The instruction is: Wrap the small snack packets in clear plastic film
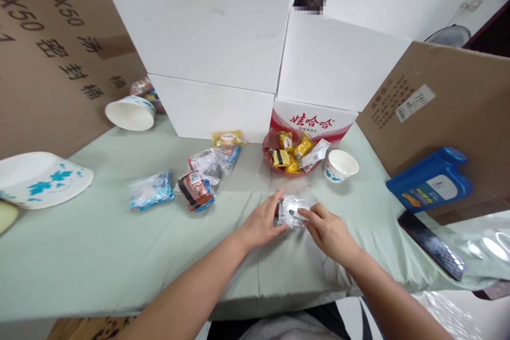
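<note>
Both my hands meet at the middle of the pale green table over a small silvery snack packet [292, 210]. My left hand [263, 223] grips the packet's left side with curled fingers. My right hand [329, 231] pinches its right edge between thumb and forefinger. Just behind the packet stands a red bowl [292, 155] filled with yellow and white wrapped snacks, with a small white paper cup [341, 166] upright beside it on the right.
Several wrapped snack packets [197, 188] lie left of centre. A tipped paper cup [130, 112] and a white plate with blue pattern [37, 178] sit far left. A blue bottle [432, 179] and dark phone [432, 244] lie right. White foam boxes [211, 37] and cardboard wall the back.
</note>
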`<action>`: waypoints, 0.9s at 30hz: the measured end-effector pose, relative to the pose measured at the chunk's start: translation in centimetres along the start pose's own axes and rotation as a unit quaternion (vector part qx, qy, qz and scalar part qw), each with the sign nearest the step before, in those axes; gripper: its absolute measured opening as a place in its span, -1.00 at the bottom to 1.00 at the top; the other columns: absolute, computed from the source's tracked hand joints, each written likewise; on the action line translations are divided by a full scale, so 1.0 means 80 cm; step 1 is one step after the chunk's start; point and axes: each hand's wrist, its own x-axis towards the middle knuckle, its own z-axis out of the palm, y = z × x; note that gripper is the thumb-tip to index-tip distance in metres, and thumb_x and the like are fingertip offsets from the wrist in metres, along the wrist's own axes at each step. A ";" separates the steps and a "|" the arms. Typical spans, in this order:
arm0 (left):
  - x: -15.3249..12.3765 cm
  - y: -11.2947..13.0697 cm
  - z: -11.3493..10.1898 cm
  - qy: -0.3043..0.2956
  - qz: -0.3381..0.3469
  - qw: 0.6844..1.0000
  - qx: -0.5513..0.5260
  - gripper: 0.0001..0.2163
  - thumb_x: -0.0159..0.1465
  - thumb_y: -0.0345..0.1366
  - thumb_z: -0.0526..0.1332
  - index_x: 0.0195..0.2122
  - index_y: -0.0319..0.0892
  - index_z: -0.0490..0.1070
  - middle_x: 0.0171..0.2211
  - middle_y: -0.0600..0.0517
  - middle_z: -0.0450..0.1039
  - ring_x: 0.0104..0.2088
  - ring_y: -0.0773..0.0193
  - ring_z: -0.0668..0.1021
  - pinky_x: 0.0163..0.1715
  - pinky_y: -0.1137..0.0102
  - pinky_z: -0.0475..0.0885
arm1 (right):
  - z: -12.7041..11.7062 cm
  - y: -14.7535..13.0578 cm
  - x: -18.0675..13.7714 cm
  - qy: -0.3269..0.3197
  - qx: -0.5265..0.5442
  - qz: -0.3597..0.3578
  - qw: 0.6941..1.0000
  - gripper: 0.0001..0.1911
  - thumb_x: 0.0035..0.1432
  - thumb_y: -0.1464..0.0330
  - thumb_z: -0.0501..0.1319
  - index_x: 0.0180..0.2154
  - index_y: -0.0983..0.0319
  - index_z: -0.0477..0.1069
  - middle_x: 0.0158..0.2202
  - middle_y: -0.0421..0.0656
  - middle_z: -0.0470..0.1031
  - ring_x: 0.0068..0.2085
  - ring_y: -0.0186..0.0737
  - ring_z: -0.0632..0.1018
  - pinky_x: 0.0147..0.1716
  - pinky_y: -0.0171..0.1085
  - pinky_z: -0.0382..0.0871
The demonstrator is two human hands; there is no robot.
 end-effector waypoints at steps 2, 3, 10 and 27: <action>0.000 -0.001 0.000 -0.008 0.004 1.000 0.005 -0.17 0.13 -0.29 0.35 0.32 -0.06 -0.15 0.16 -0.15 0.26 0.05 0.04 0.45 0.02 0.11 0.41 | -0.001 0.013 -0.004 -0.022 -0.011 0.020 0.999 -0.65 0.35 0.34 -0.04 0.08 0.13 0.35 -0.19 -0.09 0.47 -0.28 -0.19 0.57 -0.32 -0.25 0.45; 0.000 -0.001 -0.001 -0.011 0.006 1.000 0.007 -0.18 0.13 -0.29 0.35 0.32 -0.07 -0.14 0.16 -0.15 0.27 0.05 0.03 0.45 0.02 0.11 0.40 | -0.002 0.026 -0.010 -0.025 -0.018 0.041 0.999 -0.65 0.35 0.32 -0.04 0.08 0.13 0.36 -0.19 -0.10 0.47 -0.28 -0.19 0.57 -0.30 -0.24 0.46; 0.003 0.005 -0.003 0.002 0.029 0.999 0.014 -0.36 0.19 -0.30 0.31 0.24 -0.11 0.02 0.09 -0.13 0.32 0.03 0.04 0.45 0.01 0.12 0.40 | 0.002 0.104 -0.055 0.029 -0.077 0.163 0.983 -0.68 0.28 0.23 0.04 -0.10 0.19 0.49 -0.28 -0.02 0.49 -0.22 0.02 0.53 -0.20 0.00 0.45; 0.003 0.004 -0.006 0.020 -0.034 0.999 -0.035 -0.46 0.11 -0.39 0.25 0.13 -0.12 0.16 -0.23 0.04 0.41 -0.34 0.26 0.47 -0.26 0.33 0.41 | 0.032 0.017 0.009 0.319 0.373 0.233 0.840 -0.80 0.26 0.19 0.12 -0.27 0.18 0.34 -0.37 -0.20 0.44 -0.33 -0.24 0.48 -0.27 -0.21 0.39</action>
